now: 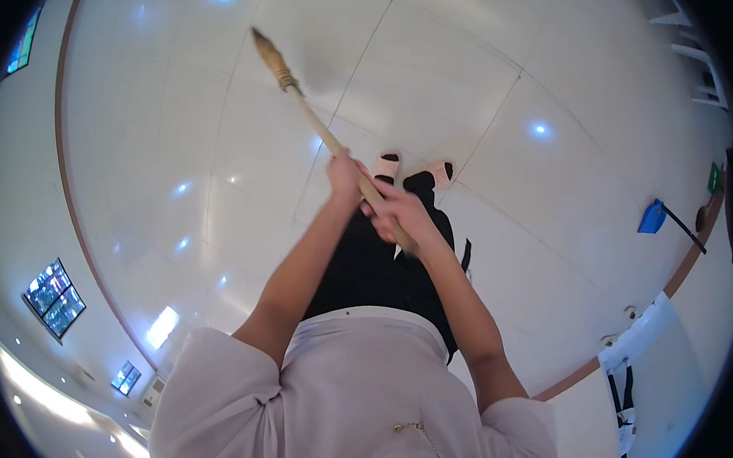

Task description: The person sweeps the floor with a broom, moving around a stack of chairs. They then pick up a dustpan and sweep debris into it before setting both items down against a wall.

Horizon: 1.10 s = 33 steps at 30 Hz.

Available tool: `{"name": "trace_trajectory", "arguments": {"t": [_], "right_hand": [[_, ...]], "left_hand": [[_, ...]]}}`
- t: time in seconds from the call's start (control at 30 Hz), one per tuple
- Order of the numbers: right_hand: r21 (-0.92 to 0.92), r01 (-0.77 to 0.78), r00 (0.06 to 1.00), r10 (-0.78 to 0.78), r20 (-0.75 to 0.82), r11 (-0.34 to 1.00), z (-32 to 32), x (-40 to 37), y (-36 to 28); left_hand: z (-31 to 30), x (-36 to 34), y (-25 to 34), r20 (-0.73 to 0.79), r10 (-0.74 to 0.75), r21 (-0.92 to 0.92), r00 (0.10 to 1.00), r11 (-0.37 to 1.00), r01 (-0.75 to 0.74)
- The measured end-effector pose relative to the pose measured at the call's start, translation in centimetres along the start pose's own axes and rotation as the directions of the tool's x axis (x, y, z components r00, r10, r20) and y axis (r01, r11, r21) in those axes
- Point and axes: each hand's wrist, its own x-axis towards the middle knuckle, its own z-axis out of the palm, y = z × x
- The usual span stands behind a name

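Observation:
A broom with a pale wooden handle (315,122) slants from the upper left down to my waist. Its narrow tan bristle head (273,61) points away from me, over the tiled floor. My left hand (345,177) is closed round the middle of the handle. Nearer to my body, my right hand (400,212) grips the same handle close to its end. Whether the bristles touch the floor, I cannot tell.
My feet (387,167) stand on the glossy floor (425,85) just beyond the hands. A blue dustpan (653,216) with a black handle lies at the right, by the brown skirting (690,266). White chair legs (693,53) show at the upper right. A wall with windows runs along the left.

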Motion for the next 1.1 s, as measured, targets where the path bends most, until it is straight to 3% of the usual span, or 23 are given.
{"name": "trace_trajectory", "arguments": {"t": [0.03,0.1,0.17,0.2,0.27,0.3,0.33,0.37,0.4,0.43,0.5,0.53,0.57,0.6,0.63,0.73,0.87,0.9,0.97,1.03,1.07,1.1], "right_hand": [[0.009,-0.023,0.999,0.022,0.03,1.0,-0.4,3.0,1.0],[0.122,-0.115,0.993,0.117,-0.01,0.986,-0.4,7.5,2.9],[0.143,-0.14,0.988,0.147,-0.038,0.98,-0.3,9.5,5.2],[0.164,-0.16,0.983,0.172,-0.061,0.973,-0.5,10.2,6.1],[0.34,-0.116,0.985,0.153,-0.084,0.933,-2.6,8.7,7.9],[0.313,-0.072,0.988,0.112,-0.111,0.947,-3.4,5.7,6.8],[0.411,-0.051,0.997,0.073,-0.036,0.91,-6.3,3.4,6.9],[0.325,-0.006,0.987,0.057,-0.15,0.946,-7.1,0.1,5.8],[0.266,0.041,0.918,0.069,-0.389,0.963,-6.6,-3.1,4.5],[0.234,0.079,0.866,0.05,-0.497,0.969,-7.5,-5.4,4.2],[0.231,0.126,0.868,0.006,-0.497,0.965,-8.6,-8.3,4.6],[0.166,0.183,0.791,-0.045,-0.61,0.969,-7.8,-9.2,4.1],[0.094,0.233,0.7,-0.1,-0.707,0.968,-7.1,-9.8,3.5],[0.021,0.229,0.633,-0.133,-0.762,0.973,-5.9,-9.6,3.3],[0.019,0.237,0.634,-0.14,-0.76,0.971,-5.2,-9.4,3.6],[-0.027,0.336,0.642,-0.25,-0.725,0.941,-2.7,-9.2,4.4],[-0.097,0.334,0.644,-0.302,-0.703,0.937,4.4,-10.8,5.7],[-0.061,0.322,0.692,-0.279,-0.666,0.945,5.9,-11.4,6.0],[-0.023,0.328,0.729,-0.269,-0.629,0.944,7.9,-12.1,6.2],[0.18,0.24,0.884,-0.138,-0.446,0.954,8.8,-12.8,6.2],[0.261,0.196,0.933,-0.098,-0.345,0.945,8.2,-12.4,6.0],[0.268,0.229,0.925,-0.124,-0.36,0.936,7.6,-11.6,5.9]], "left_hand": [[-1.3,1.9,0.3,-0.037,-0.09,-0.088,0.995,0.992,0.087],[-4.2,6.1,-0.4,-0.062,-0.133,-0.11,0.989,0.986,0.125],[-6.2,9.2,-1.8,-0.247,-0.222,0.047,0.943,0.97,0.24],[-6.6,9.6,-3.0,-0.243,-0.227,0.048,0.943,0.968,0.245],[-6.0,8.8,-6.1,-0.071,-0.184,0.427,0.98,0.883,0.196],[-4.0,7.6,-8.2,-0.059,-0.223,0.505,0.973,0.834,0.222],[-1.6,6.4,-10.7,-0.037,-0.218,0.561,0.975,0.803,0.201],[1.2,4.1,-13.1,-0.03,-0.213,0.592,0.977,0.784,0.189],[4.0,1.6,-15.1,-0.031,-0.228,0.589,0.973,0.782,0.202],[6.3,-0.7,-16.1,-0.016,-0.26,0.555,0.966,0.801,0.225],[9.6,-5.0,-16.2,0.08,-0.357,0.385,0.931,0.872,0.301],[10.9,-6.7,-15.3,0.158,-0.399,0.268,0.903,0.898,0.349],[11.5,-7.3,-15.1,0.167,-0.396,0.267,0.903,0.9,0.345],[11.8,-7.7,-14.4,0.31,-0.443,0.26,0.841,0.89,0.373],[11.9,-8.0,-13.9,0.444,-0.476,0.26,0.759,0.879,0.4],[11.2,-9.6,-11.1,0.52,-0.468,0.325,0.714,0.882,0.342],[6.8,-12.3,-6.4,0.564,-0.468,0.316,0.68,0.883,0.346],[5.4,-13.0,-4.8,0.56,-0.478,0.306,0.677,0.878,0.368],[2.7,-14.4,-1.9,0.53,-0.432,0.216,0.729,0.901,0.376],[0.2,-15.2,1.2,0.46,-0.42,0.201,0.782,0.907,0.369],[-0.5,-14.7,1.6,0.42,-0.361,0.197,0.832,0.932,0.305],[-1.2,-14.0,2.0,0.38,-0.297,0.194,0.876,0.952,0.238]]}}
